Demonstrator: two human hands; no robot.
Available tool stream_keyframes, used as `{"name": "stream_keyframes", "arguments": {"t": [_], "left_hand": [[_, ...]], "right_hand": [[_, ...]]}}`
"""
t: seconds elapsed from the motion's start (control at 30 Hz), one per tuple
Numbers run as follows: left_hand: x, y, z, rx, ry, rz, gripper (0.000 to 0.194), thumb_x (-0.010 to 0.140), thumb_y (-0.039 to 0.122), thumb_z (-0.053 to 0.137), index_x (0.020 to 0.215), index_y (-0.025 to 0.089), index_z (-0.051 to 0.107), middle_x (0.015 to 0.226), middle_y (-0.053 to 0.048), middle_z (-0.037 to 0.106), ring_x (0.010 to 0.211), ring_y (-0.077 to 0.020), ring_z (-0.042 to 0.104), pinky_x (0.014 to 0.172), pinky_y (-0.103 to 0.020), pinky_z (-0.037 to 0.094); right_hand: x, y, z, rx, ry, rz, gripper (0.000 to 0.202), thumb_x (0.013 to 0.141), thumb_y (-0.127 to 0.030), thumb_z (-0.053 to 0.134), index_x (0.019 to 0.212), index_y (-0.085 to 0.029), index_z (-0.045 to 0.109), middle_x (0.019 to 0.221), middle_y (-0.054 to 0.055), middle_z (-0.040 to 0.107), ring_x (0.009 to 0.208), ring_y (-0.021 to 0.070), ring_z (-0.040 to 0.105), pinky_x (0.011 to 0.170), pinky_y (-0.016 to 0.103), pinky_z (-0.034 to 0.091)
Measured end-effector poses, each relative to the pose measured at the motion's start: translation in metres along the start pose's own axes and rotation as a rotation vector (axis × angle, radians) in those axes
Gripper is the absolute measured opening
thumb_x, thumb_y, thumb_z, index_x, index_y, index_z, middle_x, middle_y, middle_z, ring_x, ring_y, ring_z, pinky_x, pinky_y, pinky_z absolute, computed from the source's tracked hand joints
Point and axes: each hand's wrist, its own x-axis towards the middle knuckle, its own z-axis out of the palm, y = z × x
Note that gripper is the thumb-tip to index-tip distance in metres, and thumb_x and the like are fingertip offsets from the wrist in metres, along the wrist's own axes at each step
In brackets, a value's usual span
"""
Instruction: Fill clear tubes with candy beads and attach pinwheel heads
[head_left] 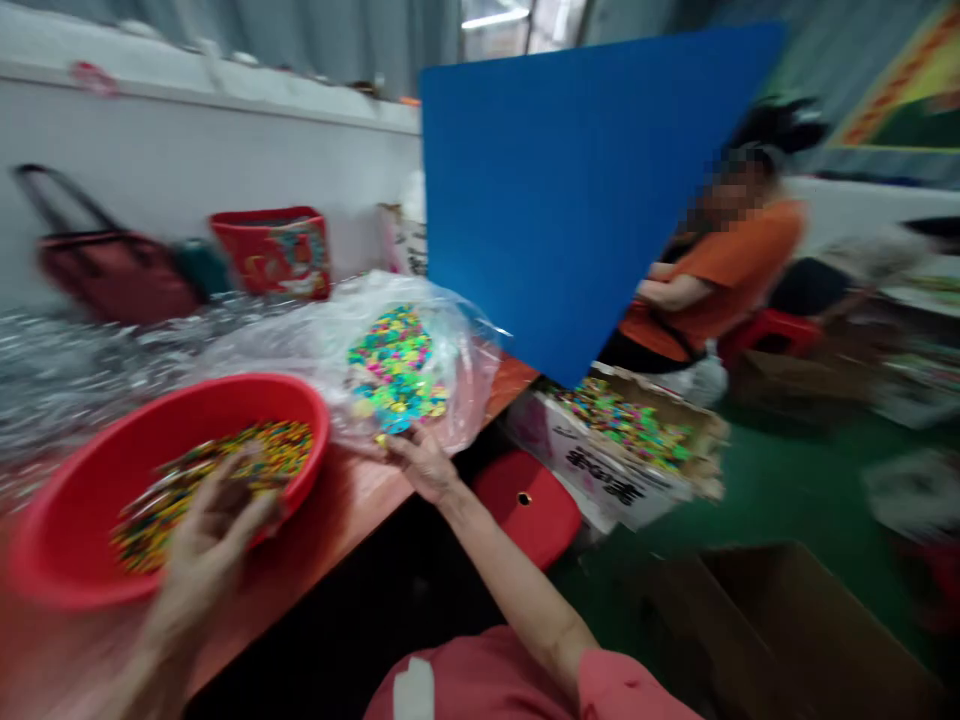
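A red plastic basin (pixel 289 390) on the table holds many small yellow, orange and dark pieces (pixel 281 450). My left hand (pixel 214 530) is over the basin with its fingers curled; motion smears them, and whether they hold anything does not show. To the right, a clear plastic bag (pixel 469 365) lies with a heap of small turquoise, green, yellow and pink pieces (pixel 397 350) on it. At the near edge of that heap is my right hand (pixel 424 462), its thumb and fingertips closed around a small yellow piece (pixel 381 440).
A large blue panel (pixel 585 190) rises behind the table corner. Beside it stands a carton (pixel 600 460) of colourful pieces, near a red stool (pixel 525 510). A person in orange (pixel 742 270) sits beyond. Bags (pixel 274 255) line the wall; an open cardboard box (pixel 795 620) is lower right.
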Motion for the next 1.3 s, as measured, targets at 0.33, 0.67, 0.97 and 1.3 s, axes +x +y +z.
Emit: {"name": "stream_keyframes", "arguments": {"t": [0.33, 0.67, 0.97, 1.3], "left_hand": [[-0.065, -0.035, 0.020, -0.573, -0.346, -0.191, 0.059, 0.087, 0.044, 0.088, 0.140, 0.022, 0.075, 0.089, -0.005, 0.070, 0.065, -0.0092, 0.052, 0.059, -0.024, 0.039], [-0.065, -0.040, 0.011, -0.549, -0.374, -0.209, 0.061, 0.087, 0.042, 0.087, 0.142, 0.021, 0.072, 0.104, -0.009, 0.075, 0.068, -0.0108, 0.056, 0.062, -0.026, 0.044], [0.026, 0.000, -0.060, 0.391, -0.176, 0.148, 0.033, 0.092, 0.028, 0.074, 0.124, 0.022, 0.073, 0.113, -0.008, 0.076, 0.101, -0.0239, 0.069, 0.093, -0.035, 0.053], [0.131, -0.060, -0.046, 0.957, -0.309, -0.016, 0.020, 0.081, 0.007, 0.066, 0.066, 0.021, 0.063, 0.074, -0.013, 0.068, 0.096, -0.0314, 0.070, 0.096, -0.038, 0.051]], "right_hand": [[-0.017, 0.022, 0.043, -0.225, -0.283, 0.056, 0.043, 0.069, -0.047, 0.096, 0.096, -0.025, 0.071, 0.089, 0.001, 0.075, 0.072, 0.0141, 0.063, 0.069, 0.029, 0.054], [-0.006, 0.026, 0.045, -0.327, -0.274, 0.030, 0.048, 0.066, -0.055, 0.097, 0.095, -0.027, 0.070, 0.088, 0.001, 0.074, 0.075, 0.0171, 0.066, 0.070, 0.031, 0.056], [0.015, 0.018, -0.006, -0.294, -0.136, -0.118, 0.037, 0.076, -0.046, 0.092, 0.094, -0.026, 0.067, 0.086, -0.001, 0.070, 0.068, 0.0114, 0.058, 0.067, 0.028, 0.052], [0.017, 0.022, -0.035, -0.326, -0.102, -0.121, 0.028, 0.081, -0.040, 0.089, 0.094, -0.027, 0.068, 0.087, -0.002, 0.065, 0.067, 0.0119, 0.057, 0.064, 0.029, 0.053]]}}
